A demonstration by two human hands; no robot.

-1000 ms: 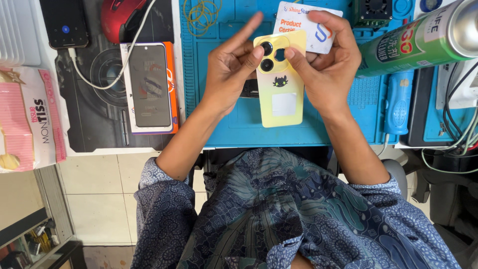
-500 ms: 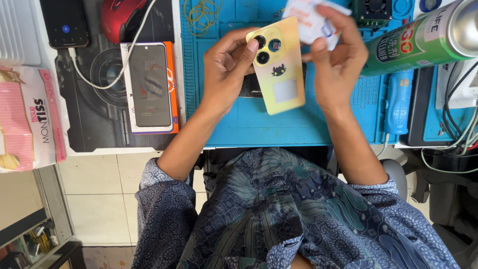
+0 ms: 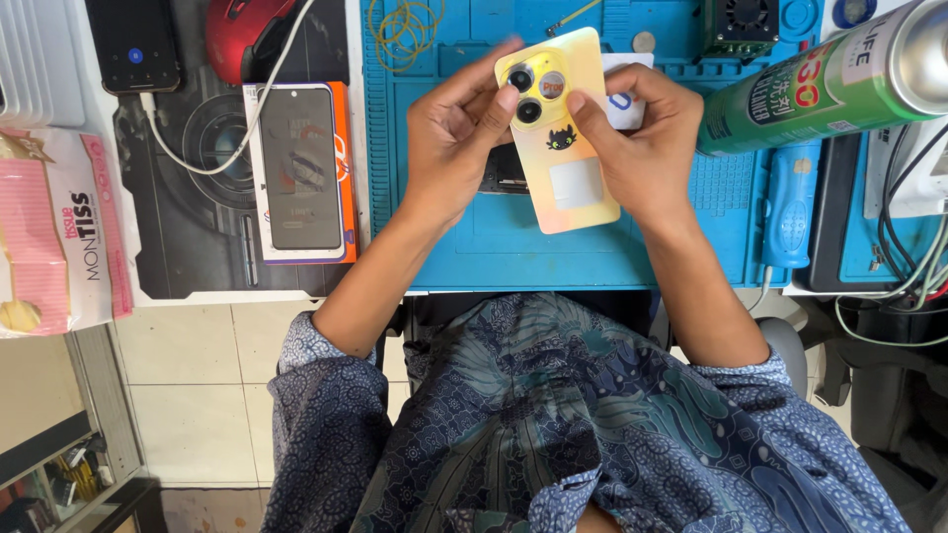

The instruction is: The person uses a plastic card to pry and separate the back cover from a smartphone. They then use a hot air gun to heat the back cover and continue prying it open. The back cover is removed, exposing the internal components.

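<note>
Phone (image 3: 561,138) is what I have in both hands, held back-up over the blue mat (image 3: 513,247), a little far of its middle and clear of the surface. My left hand (image 3: 456,128) grips its left edge, fingers curled narrow around it with the thumb tip pressing by the camera block. My right hand (image 3: 632,133) holds the right edge the same way, thumb laid across the back near the small dark sticker, and its fingers also pinch a white card (image 3: 624,99) behind the phone.

To do this well I judge I should keep both thumbs off the lenses, press only on the flat of the back, and hold the phone level so it cannot slide out between the palms. The card should stay trapped under the right fingers and not drift over the cameras. The green can (image 3: 839,84) lies just right of my right hand, so I would keep that elbow in.

The phone itself is pale yellow with a pearly sheen that shifts towards pink at the near end. Three round lenses sit in a raised yellow block at the far left corner; one seems to carry an orange sticker, though it is too small to be sure. A white square patch sits below the dark sticker. Left of the mat, another phone (image 3: 296,168) lies face up on an orange box.
</note>
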